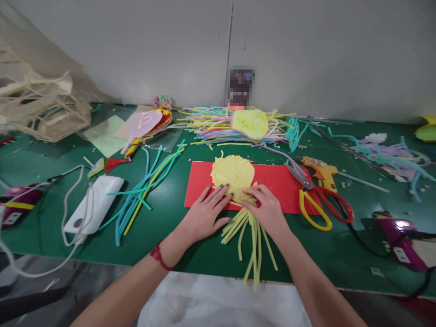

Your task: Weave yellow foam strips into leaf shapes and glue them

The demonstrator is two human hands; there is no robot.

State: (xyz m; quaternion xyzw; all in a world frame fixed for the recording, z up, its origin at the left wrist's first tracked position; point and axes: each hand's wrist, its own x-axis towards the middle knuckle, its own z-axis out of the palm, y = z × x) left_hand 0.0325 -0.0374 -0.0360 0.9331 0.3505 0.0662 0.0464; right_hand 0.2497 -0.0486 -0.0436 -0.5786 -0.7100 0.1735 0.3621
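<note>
A round leaf-like piece made of yellow pipe cleaners [233,171] lies on a red card [200,175], its strips forming a V-shaped pattern. Flat on its lower left edge rest the outstretched fingers of my left hand [204,218]. My right hand [265,206] has thumb and fingers pinched on yellow pipe cleaners at the lower right edge; the fingers hide part of them. Loose yellow pipe cleaner ends [254,245] fan out below, toward the front edge of the table. Scissors [308,195] with one yellow and one red handle loop lie partly on the card's right end.
Behind lie a pile of coloured pipe cleaners [207,125] and a finished-looking yellow disc [250,123]. A yellow glue gun [322,172] is at right. On the left are a white power bank [98,202], its cable, and blue pipe cleaners [146,181]. A phone-like blurred object [241,86] leans behind.
</note>
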